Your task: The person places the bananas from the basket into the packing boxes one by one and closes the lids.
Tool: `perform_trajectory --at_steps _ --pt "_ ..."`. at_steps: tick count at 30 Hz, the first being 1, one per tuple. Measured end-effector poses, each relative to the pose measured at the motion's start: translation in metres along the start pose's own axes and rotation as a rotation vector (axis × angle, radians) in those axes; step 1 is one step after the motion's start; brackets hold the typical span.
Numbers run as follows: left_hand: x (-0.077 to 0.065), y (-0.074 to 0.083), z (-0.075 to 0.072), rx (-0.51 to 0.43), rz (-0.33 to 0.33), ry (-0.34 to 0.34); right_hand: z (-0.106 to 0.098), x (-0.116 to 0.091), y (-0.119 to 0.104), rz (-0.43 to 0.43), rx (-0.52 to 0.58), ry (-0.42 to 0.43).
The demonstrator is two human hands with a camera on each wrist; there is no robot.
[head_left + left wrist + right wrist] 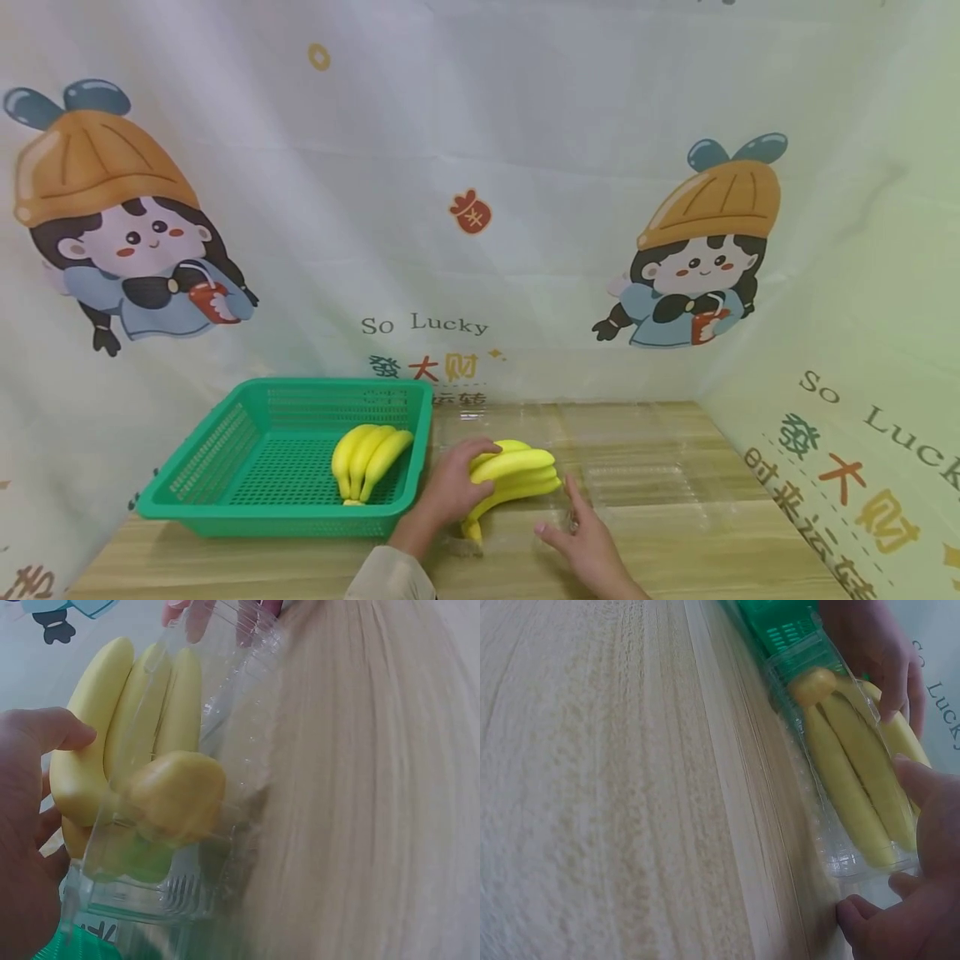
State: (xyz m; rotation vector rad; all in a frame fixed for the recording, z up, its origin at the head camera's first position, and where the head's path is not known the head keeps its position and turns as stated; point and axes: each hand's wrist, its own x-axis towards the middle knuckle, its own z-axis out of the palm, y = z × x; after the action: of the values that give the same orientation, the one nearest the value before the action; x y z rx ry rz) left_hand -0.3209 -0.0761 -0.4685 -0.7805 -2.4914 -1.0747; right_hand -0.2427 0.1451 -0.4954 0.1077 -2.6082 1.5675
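A yellow banana bunch point(513, 471) lies in a clear plastic box point(836, 862), its stem end toward the green basket. My left hand point(457, 483) grips the bunch near its stem end, thumb on the near side and fingers over the far side. In the left wrist view, the thumb presses on one banana point(97, 735). At the box's other end is my right hand point(588, 550), thumb and fingers spread around the corner beside the banana tips. Its fingertips point(851, 911) are right at the box's end wall in the right wrist view.
A green plastic basket point(285, 525) stands at the left, with another banana bunch point(371, 458) inside. More clear plastic packaging point(637, 483) lies on the wooden table point(720, 567) at the right. A printed cloth point(540, 275) hangs behind the table and along its sides.
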Motion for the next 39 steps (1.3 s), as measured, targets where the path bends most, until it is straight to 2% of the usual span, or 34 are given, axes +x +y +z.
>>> perform_trajectory --at_steps 4,9,13,16,23,28,33,39 --pt "-0.002 0.0 0.001 0.032 0.027 0.001 0.0 0.0 0.001 0.009 -0.01 0.005" --pt "-0.002 0.003 -0.001 0.117 0.066 -0.028 0.001 0.0 0.002 0.001 -0.006 0.001" --pt "0.0 0.005 -0.003 0.155 0.067 -0.043 0.001 0.0 0.001 -0.007 0.003 -0.001" --pt "-0.001 0.005 -0.004 0.149 0.064 -0.04 0.002 0.0 0.001 -0.015 0.003 0.004" --pt "-0.006 -0.002 0.0 0.11 0.043 0.007 0.002 0.001 0.002 -0.008 -0.012 0.014" --pt "-0.009 -0.004 0.0 0.122 0.07 0.087 0.002 0.001 0.001 0.003 -0.011 0.009" --pt "-0.016 -0.006 0.0 0.022 -0.015 0.135 0.002 0.001 -0.002 0.008 0.002 0.013" --pt "-0.021 -0.01 0.001 -0.108 -0.093 0.15 0.0 0.005 -0.006 0.011 0.043 0.01"
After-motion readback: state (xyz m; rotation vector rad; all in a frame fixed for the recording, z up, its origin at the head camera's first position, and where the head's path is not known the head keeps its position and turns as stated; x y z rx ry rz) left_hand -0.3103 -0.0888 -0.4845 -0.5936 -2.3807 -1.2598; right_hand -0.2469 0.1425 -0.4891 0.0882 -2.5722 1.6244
